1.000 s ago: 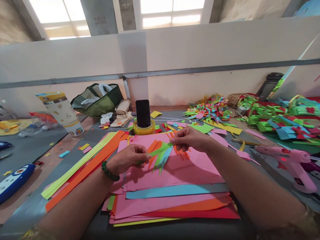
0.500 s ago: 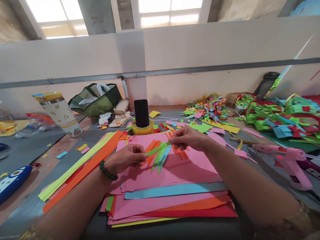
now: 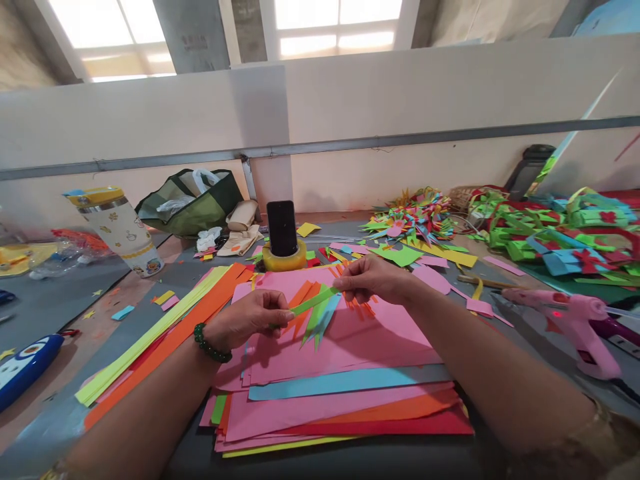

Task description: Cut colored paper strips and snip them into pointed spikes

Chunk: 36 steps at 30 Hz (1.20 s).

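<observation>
A narrow green paper strip (image 3: 314, 301) is stretched between my two hands. My left hand (image 3: 261, 312) pinches its lower left end, and my right hand (image 3: 361, 279) pinches the upper right end. Just beneath lie pointed paper pieces: orange ones (image 3: 303, 293), green ones (image 3: 314, 328) and light blue ones (image 3: 328, 313). Thin orange slivers (image 3: 364, 308) show under my right hand, partly hidden by it. All of these rest on a stack of pink paper sheets (image 3: 350, 347), with a blue strip (image 3: 350, 383) across its near part.
Yellow strips (image 3: 150, 340) and orange strips (image 3: 175, 340) lie at the left. A phone (image 3: 282, 228) leans upright in a tape roll (image 3: 285, 257). To the right are a pink glue gun (image 3: 575, 320) and green paper baskets (image 3: 530, 227). A tumbler (image 3: 120, 230) stands back left.
The view has shifted very slightly. Both hands keep hold of the green paper strip in nearly the same position.
</observation>
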Available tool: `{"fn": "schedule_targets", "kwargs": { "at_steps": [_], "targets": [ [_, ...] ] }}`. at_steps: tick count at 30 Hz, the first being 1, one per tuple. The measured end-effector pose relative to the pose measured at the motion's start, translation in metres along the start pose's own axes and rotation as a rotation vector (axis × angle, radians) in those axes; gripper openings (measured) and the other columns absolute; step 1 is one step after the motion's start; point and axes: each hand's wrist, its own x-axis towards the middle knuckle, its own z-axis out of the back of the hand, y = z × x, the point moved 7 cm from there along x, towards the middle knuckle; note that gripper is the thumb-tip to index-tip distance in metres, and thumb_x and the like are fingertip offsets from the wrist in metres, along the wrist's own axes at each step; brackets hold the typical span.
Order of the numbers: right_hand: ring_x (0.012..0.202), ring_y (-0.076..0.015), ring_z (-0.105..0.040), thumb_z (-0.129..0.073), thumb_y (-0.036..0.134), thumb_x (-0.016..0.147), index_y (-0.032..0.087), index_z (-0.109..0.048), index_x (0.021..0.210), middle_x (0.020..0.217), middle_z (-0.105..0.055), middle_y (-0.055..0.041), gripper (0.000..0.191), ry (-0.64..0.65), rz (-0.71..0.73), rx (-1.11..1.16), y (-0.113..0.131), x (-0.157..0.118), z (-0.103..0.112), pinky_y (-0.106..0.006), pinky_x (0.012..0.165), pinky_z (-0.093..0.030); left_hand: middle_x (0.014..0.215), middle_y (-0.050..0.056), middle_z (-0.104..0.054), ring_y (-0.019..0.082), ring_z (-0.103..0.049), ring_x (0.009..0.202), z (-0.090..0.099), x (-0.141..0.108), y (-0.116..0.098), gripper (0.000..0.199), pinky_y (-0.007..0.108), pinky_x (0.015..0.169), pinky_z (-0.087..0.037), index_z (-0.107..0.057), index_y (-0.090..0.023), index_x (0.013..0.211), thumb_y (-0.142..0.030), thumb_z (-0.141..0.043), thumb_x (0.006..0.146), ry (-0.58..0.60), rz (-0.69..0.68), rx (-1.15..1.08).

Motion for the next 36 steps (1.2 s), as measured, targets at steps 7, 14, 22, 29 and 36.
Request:
{"fn": "schedule_targets", "kwargs": {
  "at_steps": [7, 14, 22, 29, 36],
  "targets": [
    [0.039, -0.0050, -0.053, -0.080, 0.043, 0.057, 0.013, -0.066, 0.059, 0.050, -0.064, 0.0005, 0.033, 0.073, 0.000, 0.003, -0.002, 0.000, -0.019, -0.015, 0.039, -0.041, 0.075, 0.007, -0.065, 0.013, -0.062, 0.060, -0.029, -0.007, -0.005, 0.044, 0.022, 0.052, -0.046, -0.064, -0.011, 0.081, -0.054, -0.054, 0.082, 0.222, 0.061, -0.098],
    [0.038, -0.0049, -0.053, -0.079, 0.045, 0.057, 0.013, -0.066, 0.061, 0.049, -0.064, 0.0009, 0.035, 0.174, -0.013, 0.008, -0.006, -0.003, -0.049, -0.015, 0.041, -0.042, 0.078, 0.009, -0.070, 0.014, -0.065, 0.061, -0.044, -0.001, 0.004, 0.037, 0.024, 0.059, -0.051, -0.069, -0.009, 0.088, -0.044, -0.065, 0.077, 0.247, 0.117, -0.191],
    [0.038, -0.0052, -0.052, -0.078, 0.045, 0.058, 0.013, -0.065, 0.061, 0.049, -0.063, 0.0004, 0.035, 0.175, -0.023, 0.002, -0.007, -0.002, -0.049, -0.016, 0.040, -0.041, 0.064, 0.005, -0.068, 0.011, -0.063, 0.053, -0.040, 0.003, 0.010, 0.029, 0.020, 0.055, -0.048, -0.069, -0.009, 0.073, -0.038, -0.072, 0.071, 0.170, 0.104, -0.183],
    [0.054, -0.0091, -0.060, -0.071, 0.051, 0.067, 0.016, -0.068, 0.090, 0.070, -0.067, -0.0011, 0.043, 0.214, 0.034, -0.030, 0.001, -0.007, -0.058, -0.018, 0.048, -0.046, 0.059, 0.003, -0.065, 0.010, -0.059, 0.051, -0.040, 0.001, 0.002, 0.034, 0.021, 0.052, -0.046, -0.065, -0.011, 0.066, -0.043, -0.073, 0.068, 0.106, 0.087, -0.121],
    [0.051, -0.0078, -0.056, -0.075, 0.045, 0.063, 0.014, -0.070, 0.074, 0.059, -0.063, 0.0006, 0.033, 0.156, 0.018, -0.028, 0.001, -0.007, -0.060, -0.019, 0.049, -0.043, 0.062, 0.001, -0.064, 0.010, -0.058, 0.048, -0.044, 0.001, -0.001, 0.029, 0.021, 0.048, -0.046, -0.062, -0.013, 0.069, -0.040, -0.071, 0.071, 0.077, 0.064, -0.054]
  ]
}}
